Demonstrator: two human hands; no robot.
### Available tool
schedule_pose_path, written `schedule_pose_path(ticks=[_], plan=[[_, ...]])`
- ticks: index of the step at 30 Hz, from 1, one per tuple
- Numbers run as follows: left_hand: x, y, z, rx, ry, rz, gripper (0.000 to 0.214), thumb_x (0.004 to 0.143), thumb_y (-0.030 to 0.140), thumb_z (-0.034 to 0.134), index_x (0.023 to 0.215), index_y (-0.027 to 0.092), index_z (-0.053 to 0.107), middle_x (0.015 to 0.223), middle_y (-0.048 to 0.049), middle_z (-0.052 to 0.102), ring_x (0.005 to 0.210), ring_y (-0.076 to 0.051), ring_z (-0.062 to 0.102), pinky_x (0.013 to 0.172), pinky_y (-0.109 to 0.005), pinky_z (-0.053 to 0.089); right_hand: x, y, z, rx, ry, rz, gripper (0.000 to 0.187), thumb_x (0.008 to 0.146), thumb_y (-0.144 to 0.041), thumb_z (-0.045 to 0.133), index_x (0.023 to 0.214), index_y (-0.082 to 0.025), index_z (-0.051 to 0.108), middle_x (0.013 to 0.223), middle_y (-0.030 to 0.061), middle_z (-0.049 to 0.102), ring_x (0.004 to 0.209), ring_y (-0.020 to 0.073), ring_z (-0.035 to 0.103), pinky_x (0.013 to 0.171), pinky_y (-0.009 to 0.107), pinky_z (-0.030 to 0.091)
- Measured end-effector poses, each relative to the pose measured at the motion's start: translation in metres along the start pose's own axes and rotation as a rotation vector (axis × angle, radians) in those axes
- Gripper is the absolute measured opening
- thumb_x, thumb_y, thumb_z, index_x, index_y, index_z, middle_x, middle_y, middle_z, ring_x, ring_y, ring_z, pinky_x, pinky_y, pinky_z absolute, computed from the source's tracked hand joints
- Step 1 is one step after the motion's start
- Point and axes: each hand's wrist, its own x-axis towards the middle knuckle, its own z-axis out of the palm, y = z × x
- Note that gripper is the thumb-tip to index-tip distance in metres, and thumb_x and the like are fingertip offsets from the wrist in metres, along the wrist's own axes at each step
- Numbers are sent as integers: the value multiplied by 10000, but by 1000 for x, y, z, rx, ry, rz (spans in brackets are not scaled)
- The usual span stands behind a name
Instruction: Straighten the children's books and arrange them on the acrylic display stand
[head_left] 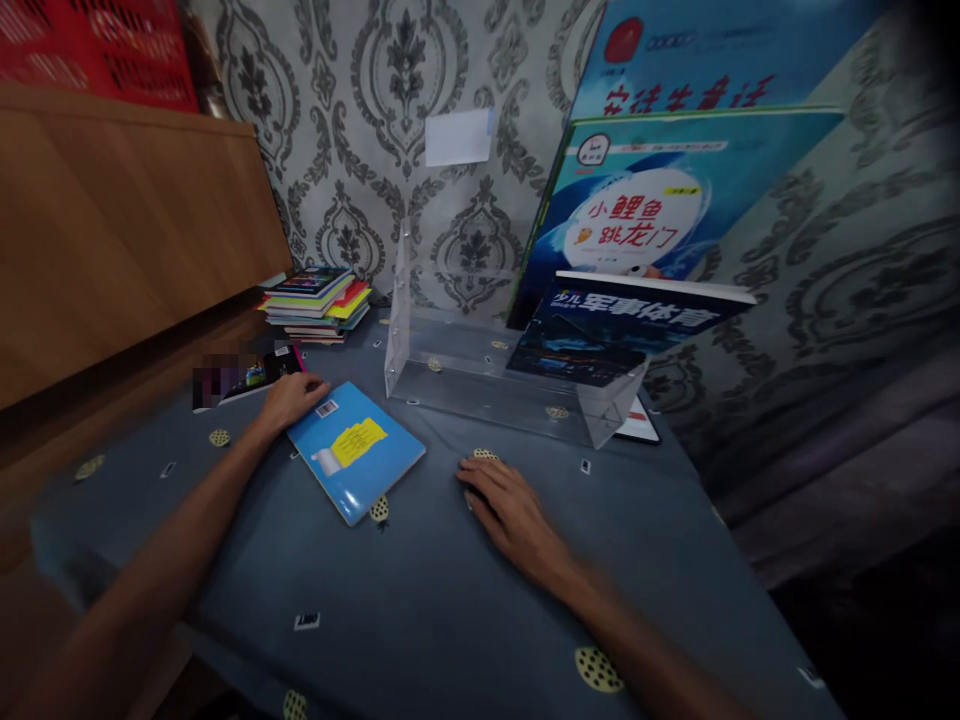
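Observation:
A blue book (382, 455) with a yellow patch and a barcode lies at a slant on the tablecloth. At its upper left edge is my left hand (292, 402), its fingers closed on the book; the thumb is hard to make out. My right hand (506, 505) is just above or on the cloth, right of the book, fingers stretched out with nothing in them. Beyond it stands a clear acrylic rack (487, 395). Leaning in the rack's right side are a dark blue book (600, 335), a teal book (555, 200) and a taller blue book (690, 60).
A stack of books (319, 305) sits at the back left, with a dark book (259, 370) in front of it. A wooden cabinet (127, 240) bearing a red basket (112, 55) borders the left. Behind the rack is a patterned wall (345, 120). A flat white-edged object (641, 425) pokes out at right.

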Motion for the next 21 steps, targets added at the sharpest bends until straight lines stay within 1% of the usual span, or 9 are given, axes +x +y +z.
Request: schedule_pose_path(ticks=[4, 7, 9, 10, 12, 14, 17, 19, 21], plan=[[-1, 5, 0, -69, -122, 121, 476, 857, 554, 465, 1029, 182, 706, 871, -40, 736, 774, -210, 660, 658, -262, 465, -1, 1, 1, -5, 5, -1, 301, 1007, -260, 436, 1237, -245, 630, 1277, 103, 680, 1233, 266, 611, 1050, 491, 504], [-4, 10, -2, -67, -144, 150, 493, 866, 555, 501, 1158, 199, 676, 880, -46, 733, 797, -226, 664, 700, -283, 476, 0, 2, 1, -2, -1, -9, 314, 1006, -252, 433, 1258, -250, 620, 1278, 99, 680, 1237, 259, 609, 1063, 489, 495], [-6, 15, -5, -34, -114, 169, 506, 866, 530, 538, 1241, 206, 639, 942, -65, 728, 891, -252, 661, 781, -311, 480, 0, 1, 0, 1, -8, -14, 318, 1005, -247, 432, 1261, -244, 619, 1277, 103, 680, 1235, 263, 609, 1061, 503, 495], [-7, 17, -6, -16, -99, 205, 508, 871, 521, 547, 1268, 214, 624, 1014, -75, 721, 965, -263, 651, 839, -325, 479, 0, 1, -1, 2, -12, -14, 318, 1005, -245, 431, 1260, -243, 620, 1277, 105, 680, 1234, 266, 609, 1057, 507, 496], [-9, 22, -8, 5, -102, 327, 480, 901, 525, 528, 1268, 233, 630, 1167, -83, 682, 1109, -273, 610, 957, -345, 456, 1, -1, -2, -1, -15, -8, 315, 1005, -242, 429, 1252, -242, 625, 1272, 105, 682, 1231, 269, 611, 1050, 507, 501], [-13, 29, -8, 6, -143, 449, 473, 940, 557, 476, 1247, 244, 652, 1246, -79, 646, 1189, -273, 576, 1027, -356, 429, 1, -2, -3, -7, -19, -3, 310, 1005, -241, 430, 1240, -235, 632, 1272, 106, 682, 1232, 270, 609, 1046, 499, 504], [-23, 40, -6, -20, -221, 513, 539, 945, 627, 455, 1309, 270, 631, 1322, -76, 619, 1250, -282, 552, 1066, -372, 406, 2, -3, -4, 0, -17, -2, 302, 1001, -239, 443, 1227, -227, 642, 1274, 110, 681, 1235, 266, 606, 1048, 485, 503], [-34, 45, -5, -34, -276, 522, 634, 891, 692, 520, 1405, 322, 557, 1477, -61, 524, 1357, -306, 475, 1124, -392, 351, 2, -3, -3, 13, -10, -7, 295, 997, -235, 454, 1218, -226, 649, 1269, 113, 683, 1230, 264, 608, 1043, 479, 504], [-47, 46, -6, -25, -354, 538, 785, 809, 746, 597, 1491, 392, 437, 1610, -27, 361, 1464, -329, 338, 1191, -430, 251, 1, -1, -1, 24, -5, -9, 289, 996, -231, 456, 1207, -220, 654, 1266, 117, 685, 1228, 265, 607, 1043, 481, 501]])
